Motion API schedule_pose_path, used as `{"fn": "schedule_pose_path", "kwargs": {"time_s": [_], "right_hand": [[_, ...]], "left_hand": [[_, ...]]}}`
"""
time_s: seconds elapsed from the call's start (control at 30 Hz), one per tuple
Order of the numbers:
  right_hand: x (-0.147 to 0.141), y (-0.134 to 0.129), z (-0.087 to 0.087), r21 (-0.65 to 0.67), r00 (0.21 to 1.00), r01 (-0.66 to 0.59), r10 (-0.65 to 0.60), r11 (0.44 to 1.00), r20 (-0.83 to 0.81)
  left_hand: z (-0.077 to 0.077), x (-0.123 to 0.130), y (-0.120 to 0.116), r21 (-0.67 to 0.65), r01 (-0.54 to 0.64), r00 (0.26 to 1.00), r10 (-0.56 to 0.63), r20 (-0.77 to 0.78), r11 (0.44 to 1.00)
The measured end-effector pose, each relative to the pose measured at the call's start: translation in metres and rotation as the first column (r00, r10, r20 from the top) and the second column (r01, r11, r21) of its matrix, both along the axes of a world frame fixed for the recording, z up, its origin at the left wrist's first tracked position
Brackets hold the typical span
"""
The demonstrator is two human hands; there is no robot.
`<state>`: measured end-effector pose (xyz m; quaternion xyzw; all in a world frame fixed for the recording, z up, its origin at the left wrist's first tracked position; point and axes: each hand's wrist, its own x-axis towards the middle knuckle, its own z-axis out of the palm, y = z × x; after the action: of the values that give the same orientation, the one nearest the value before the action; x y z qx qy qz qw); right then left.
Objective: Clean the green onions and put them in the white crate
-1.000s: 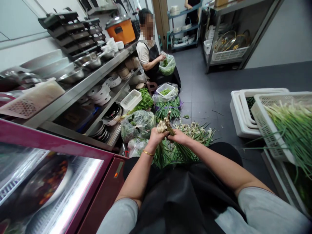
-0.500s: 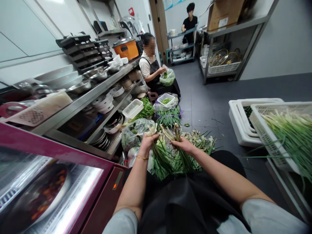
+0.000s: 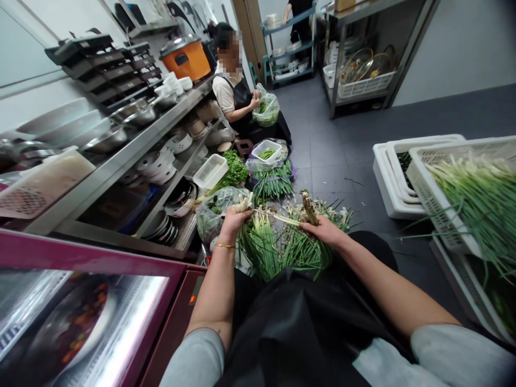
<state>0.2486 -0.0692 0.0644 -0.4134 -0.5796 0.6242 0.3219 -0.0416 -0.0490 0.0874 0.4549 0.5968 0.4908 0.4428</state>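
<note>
My left hand (image 3: 234, 223) is closed around a bunch of spring onions, their pale root ends (image 3: 244, 203) sticking up and the green leaves hanging down. A second bunch of spring onions, with brown, unpeeled ends (image 3: 309, 208), is gripped in my right hand (image 3: 324, 232). From the right hand's fingers one pale stalk (image 3: 287, 219) points across toward the left hand; whether the left fingers touch it I cannot tell. Below and between both hands lies a pile of spring onions (image 3: 264, 244), with more loose greens and peelings (image 3: 296, 247) to the right.
White crates, one heaped with spring onions (image 3: 479, 199), stand at right. A co-worker (image 3: 234, 86) sits ahead with a bag of greens (image 3: 266, 110). A steel shelf (image 3: 133, 153) with dishes runs along the left. A lit display fridge (image 3: 161, 252) is near my left arm.
My hands have moved farther apart, the right one to the right with its bunch. A single stalk now stretches between them. The view has tilted downward.
</note>
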Motion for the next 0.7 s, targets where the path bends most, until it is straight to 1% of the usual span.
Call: {"fn": "schedule_pose_path", "kwargs": {"time_s": [0.07, 0.1, 0.17, 0.23, 0.27, 0.33, 0.4, 0.5, 0.57, 0.63, 0.7], "right_hand": [[0.009, 0.001, -0.002, -0.017, 1.000, 0.028, -0.028, 0.999, 0.005], [0.014, 0.002, -0.004, -0.032, 0.999, 0.053, -0.053, 0.998, -0.002], [0.024, 0.005, -0.009, -0.078, 0.991, 0.128, -0.131, 0.989, -0.036], [0.030, 0.009, -0.013, -0.120, 0.975, 0.191, -0.202, 0.974, -0.088], [0.030, 0.010, -0.014, -0.130, 0.970, 0.200, -0.215, 0.971, -0.113], [0.024, 0.012, -0.013, -0.119, 0.972, 0.170, -0.186, 0.978, -0.143], [0.013, 0.012, -0.011, -0.098, 0.980, 0.120, -0.133, 0.988, -0.146], [-0.003, 0.012, -0.008, -0.078, 0.989, 0.072, -0.082, 0.994, -0.126], [-0.010, 0.012, -0.007, -0.064, 0.991, 0.053, -0.060, 0.997, -0.117], [-0.010, 0.012, -0.008, -0.044, 0.993, 0.056, -0.060, 0.997, -0.103], [-0.002, 0.013, -0.011, -0.020, 0.995, 0.071, -0.072, 0.997, -0.074]], "left_hand": [[0.005, -0.004, 0.003, -0.001, -0.021, 1.000, 0.021, -0.007, 1.000], [0.009, -0.008, 0.004, 0.006, -0.052, 0.999, 0.052, -0.005, 0.999], [0.018, -0.017, 0.006, 0.034, -0.131, 0.991, 0.131, 0.001, 0.991], [0.027, -0.020, 0.008, 0.053, -0.175, 0.985, 0.175, 0.003, 0.983], [0.030, -0.019, 0.008, 0.047, -0.164, 0.987, 0.164, 0.004, 0.985], [0.034, -0.008, 0.008, 0.010, -0.083, 0.996, 0.082, 0.020, 0.997], [0.032, 0.011, 0.007, -0.026, 0.038, 0.997, -0.036, 0.074, 0.999], [0.022, 0.039, 0.008, -0.029, 0.182, 0.969, -0.175, 0.173, 0.983], [0.013, 0.052, 0.011, -0.046, 0.228, 0.953, -0.213, 0.214, 0.973], [0.006, 0.056, 0.015, -0.075, 0.244, 0.947, -0.221, 0.233, 0.967], [0.002, 0.052, 0.020, -0.098, 0.207, 0.951, -0.177, 0.254, 0.973]]}}
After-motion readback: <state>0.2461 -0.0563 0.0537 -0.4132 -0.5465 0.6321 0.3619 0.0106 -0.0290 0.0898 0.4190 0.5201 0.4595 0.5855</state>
